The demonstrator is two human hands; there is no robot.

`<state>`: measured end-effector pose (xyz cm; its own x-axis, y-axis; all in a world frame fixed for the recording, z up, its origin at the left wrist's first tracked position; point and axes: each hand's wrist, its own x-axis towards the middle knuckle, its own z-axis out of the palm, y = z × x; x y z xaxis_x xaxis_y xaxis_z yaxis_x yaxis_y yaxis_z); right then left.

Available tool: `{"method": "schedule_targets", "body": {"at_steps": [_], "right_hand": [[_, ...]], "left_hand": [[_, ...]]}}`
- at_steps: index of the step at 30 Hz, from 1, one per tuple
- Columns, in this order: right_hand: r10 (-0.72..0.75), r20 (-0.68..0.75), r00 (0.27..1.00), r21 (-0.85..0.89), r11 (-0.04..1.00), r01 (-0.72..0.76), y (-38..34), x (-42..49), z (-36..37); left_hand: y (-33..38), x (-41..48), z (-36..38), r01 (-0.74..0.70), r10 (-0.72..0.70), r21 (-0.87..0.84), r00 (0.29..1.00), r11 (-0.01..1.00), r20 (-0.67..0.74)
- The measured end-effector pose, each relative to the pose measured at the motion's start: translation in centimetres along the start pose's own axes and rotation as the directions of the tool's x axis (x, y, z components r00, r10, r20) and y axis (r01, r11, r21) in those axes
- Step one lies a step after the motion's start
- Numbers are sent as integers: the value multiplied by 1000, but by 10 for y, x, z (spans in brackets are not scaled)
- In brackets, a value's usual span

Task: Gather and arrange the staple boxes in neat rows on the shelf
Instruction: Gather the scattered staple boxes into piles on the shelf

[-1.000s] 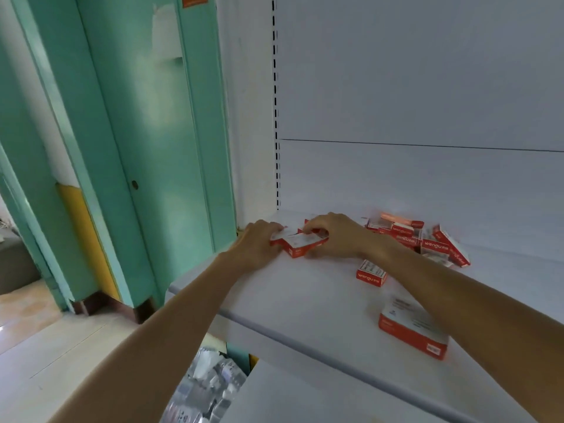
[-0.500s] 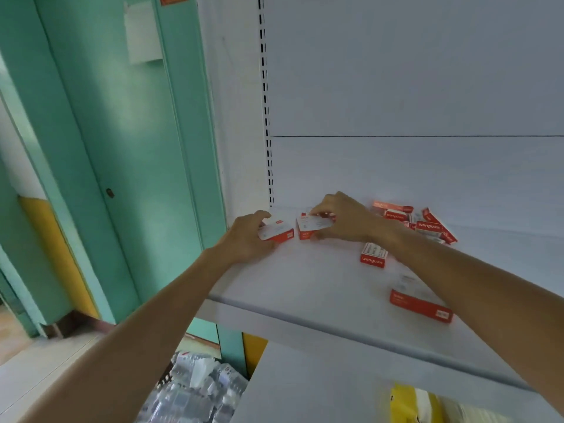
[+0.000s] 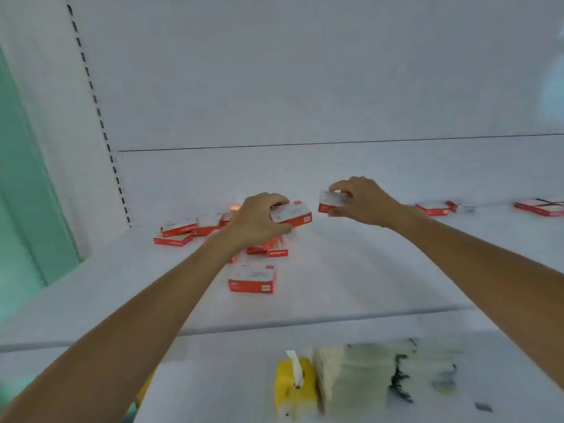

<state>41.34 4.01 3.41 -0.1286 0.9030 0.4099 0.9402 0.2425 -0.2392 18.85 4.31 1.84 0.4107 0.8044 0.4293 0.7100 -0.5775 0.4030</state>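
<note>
Red-and-white cardboard staple boxes (image 3: 177, 232) lie loose over the white shelf (image 3: 381, 279): a cluster at the back left, one lone box (image 3: 252, 279) nearer the front edge, and a few more (image 3: 433, 208) far to the right by the back panel; both hands are raised just above the shelf, each with a box; the left hand (image 3: 256, 221) curls round its held box (image 3: 291, 213) from above, thumb beneath; the right hand (image 3: 363, 203) pinches a second box (image 3: 331, 201) between thumb and fingertips; the two boxes are near each other but apart, and neither appears to touch the shelf. The step looks like setting these two down side by side to start or extend a row; done well, both would show the same face, long edges parallel to the back panel, be lowered flat, then nudged until their sides touch; light cardboard slides easily, so a gentle release matters, and the small pile (image 3: 271, 248) under the left wrist could be knocked; blur hides the print.
</note>
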Motion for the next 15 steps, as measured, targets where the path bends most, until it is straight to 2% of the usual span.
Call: {"method": "schedule_targets", "body": {"at_steps": [3,8,15], "right_hand": [[143,6,990,-62,988,-142,64,-43,-31],[306,5,952,-128,944,-303,162,-118,-85],[428,-30,903,-148,892,-428,270,-195,-131]], "left_hand": [[57,25,49,-63,65,-77,998,995,26],[152,47,129,-157,184,-170,971,973,153],[258,62,211,-227,281,-249,936,942,210]]}}
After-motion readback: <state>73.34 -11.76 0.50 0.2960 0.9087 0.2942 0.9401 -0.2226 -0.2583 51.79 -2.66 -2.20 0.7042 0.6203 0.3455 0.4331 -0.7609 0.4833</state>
